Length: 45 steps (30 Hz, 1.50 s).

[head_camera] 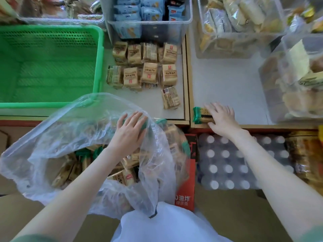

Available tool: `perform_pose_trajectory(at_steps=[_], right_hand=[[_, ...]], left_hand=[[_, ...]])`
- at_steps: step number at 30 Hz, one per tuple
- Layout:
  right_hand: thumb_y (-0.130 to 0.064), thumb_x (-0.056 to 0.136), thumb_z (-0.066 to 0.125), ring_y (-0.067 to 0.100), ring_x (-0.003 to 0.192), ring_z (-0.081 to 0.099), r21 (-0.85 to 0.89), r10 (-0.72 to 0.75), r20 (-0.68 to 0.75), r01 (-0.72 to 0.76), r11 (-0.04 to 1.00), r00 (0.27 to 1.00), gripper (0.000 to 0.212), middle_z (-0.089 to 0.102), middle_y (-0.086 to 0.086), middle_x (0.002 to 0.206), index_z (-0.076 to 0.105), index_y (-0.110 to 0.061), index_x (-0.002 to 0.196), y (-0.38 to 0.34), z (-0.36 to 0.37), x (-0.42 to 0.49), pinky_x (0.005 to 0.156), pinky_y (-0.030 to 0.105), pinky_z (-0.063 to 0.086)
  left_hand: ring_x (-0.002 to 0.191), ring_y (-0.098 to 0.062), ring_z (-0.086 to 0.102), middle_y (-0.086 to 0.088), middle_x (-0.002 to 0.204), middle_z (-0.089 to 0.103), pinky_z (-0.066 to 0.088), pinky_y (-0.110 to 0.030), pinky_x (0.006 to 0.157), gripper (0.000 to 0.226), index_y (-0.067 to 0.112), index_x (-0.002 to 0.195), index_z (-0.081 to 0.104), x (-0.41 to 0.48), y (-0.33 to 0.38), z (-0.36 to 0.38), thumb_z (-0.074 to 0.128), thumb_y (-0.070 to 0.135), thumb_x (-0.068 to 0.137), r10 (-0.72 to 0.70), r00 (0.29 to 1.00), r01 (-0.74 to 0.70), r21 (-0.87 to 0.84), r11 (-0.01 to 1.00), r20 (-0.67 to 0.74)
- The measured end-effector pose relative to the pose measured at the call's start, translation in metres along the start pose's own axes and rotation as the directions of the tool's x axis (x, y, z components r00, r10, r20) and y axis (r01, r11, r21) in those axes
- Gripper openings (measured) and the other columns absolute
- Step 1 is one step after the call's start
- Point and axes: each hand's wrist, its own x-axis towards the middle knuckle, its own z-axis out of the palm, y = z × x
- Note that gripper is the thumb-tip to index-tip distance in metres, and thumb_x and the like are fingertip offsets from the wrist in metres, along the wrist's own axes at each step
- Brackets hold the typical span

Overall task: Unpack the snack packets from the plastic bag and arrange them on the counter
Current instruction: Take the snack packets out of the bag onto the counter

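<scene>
Ideally the right hand (222,117), clasping a green-ended packet (200,115), squares it on the counter (227,81); left hand (128,134) grips a bagged packet (144,124).

One green basket (97,67), far left. Four clear bins (181,28), far. One plastic bag (52,130), near. About ten tan packets (149,73) showing mid-counter. One green-edged packet (201,116), right.
</scene>
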Motion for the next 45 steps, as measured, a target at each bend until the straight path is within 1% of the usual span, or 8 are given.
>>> perform_pose_trajectory(at_steps=[8,16,19,22,30,34,39,45], right_hand=[[-0.004,0.085,0.057,0.023,0.117,0.040,0.261,-0.225,-0.584,0.443,0.858,0.780,0.056,0.050,0.013,0.127,0.041,-0.004,0.139,-0.166,-0.040,-0.046,0.105,0.040,0.036],[-0.005,0.078,0.073,0.022,0.076,0.064,0.023,-0.725,-0.247,0.752,0.659,0.643,0.015,0.067,0.006,0.085,0.070,-0.004,0.092,-0.296,0.010,-0.057,0.069,0.028,0.054],[0.000,0.082,0.063,0.035,0.108,0.059,0.018,-0.626,-0.103,0.630,0.776,0.773,0.043,0.062,0.020,0.117,0.058,0.003,0.124,-0.304,0.022,-0.054,0.097,0.042,0.046],[0.003,0.071,0.068,0.035,0.126,0.044,-0.050,-0.481,-0.175,0.480,0.876,0.859,0.075,0.050,0.019,0.137,0.042,-0.002,0.142,-0.306,0.023,-0.044,0.111,0.046,0.023],[0.001,0.040,0.087,0.029,0.111,0.063,-0.440,-0.683,0.044,0.628,0.642,0.729,0.064,0.069,0.008,0.106,0.073,-0.009,0.102,-0.319,0.029,-0.010,0.094,0.054,0.045],[0.001,0.056,0.077,0.026,0.097,0.062,-0.490,-0.733,-0.044,0.624,0.609,0.679,0.043,0.065,0.005,0.096,0.068,-0.010,0.096,-0.318,0.030,-0.007,0.096,0.044,0.038],[-0.021,0.065,0.076,0.023,0.106,0.050,-0.177,-0.677,-0.199,0.653,0.736,0.709,0.055,0.059,0.003,0.108,0.057,-0.012,0.115,-0.286,0.004,-0.026,0.092,0.030,0.024],[-0.024,0.077,0.077,0.019,0.107,0.046,0.350,-0.061,-0.564,0.306,0.886,0.823,0.052,0.054,0.007,0.114,0.055,-0.010,0.123,-0.207,-0.034,-0.054,0.091,0.034,0.031]], left_hand=[[0.127,-0.029,0.047,-0.016,0.137,0.054,0.028,-0.040,0.109,0.044,0.002,0.133,0.052,-0.035,-0.042,-0.017,0.034,0.024,0.100,0.028,0.991,-0.042,-0.100,0.994,-0.131],[0.138,-0.028,0.039,-0.011,0.149,0.042,0.020,-0.043,0.117,0.064,0.017,0.152,0.030,-0.099,-0.121,-0.016,0.046,0.047,0.097,-0.001,0.977,-0.012,0.062,0.998,0.214],[0.110,-0.031,0.063,-0.014,0.121,0.066,0.045,-0.041,0.101,0.045,0.006,0.125,0.062,-0.098,-0.135,-0.018,0.071,0.008,0.081,0.087,0.996,-0.089,0.095,0.991,0.029],[0.100,-0.032,0.067,-0.015,0.106,0.070,0.048,-0.039,0.093,0.028,0.002,0.103,0.068,-0.084,-0.144,-0.035,0.045,0.013,0.090,0.086,0.977,-0.076,0.058,0.995,-0.195],[0.141,-0.031,0.030,-0.016,0.153,0.032,0.022,-0.043,0.114,0.047,0.007,0.147,0.033,-0.064,-0.157,-0.039,0.034,0.027,0.104,-0.031,0.988,0.032,-0.005,0.999,0.154],[0.124,-0.038,0.052,-0.022,0.137,0.052,0.046,-0.048,0.096,0.044,0.001,0.134,0.051,-0.089,-0.154,-0.025,0.054,0.021,0.095,0.013,0.993,-0.007,-0.055,0.998,0.113],[0.092,-0.038,0.067,-0.022,0.107,0.067,0.056,-0.043,0.072,0.057,-0.003,0.112,0.064,-0.091,-0.151,-0.027,0.080,-0.010,0.057,0.033,0.999,-0.032,-0.048,0.998,0.011],[0.099,-0.035,0.064,-0.018,0.113,0.065,0.052,-0.042,0.086,0.044,-0.002,0.118,0.061,-0.071,-0.099,-0.030,0.071,0.000,0.074,0.062,0.987,-0.083,-0.135,0.987,-0.150]])
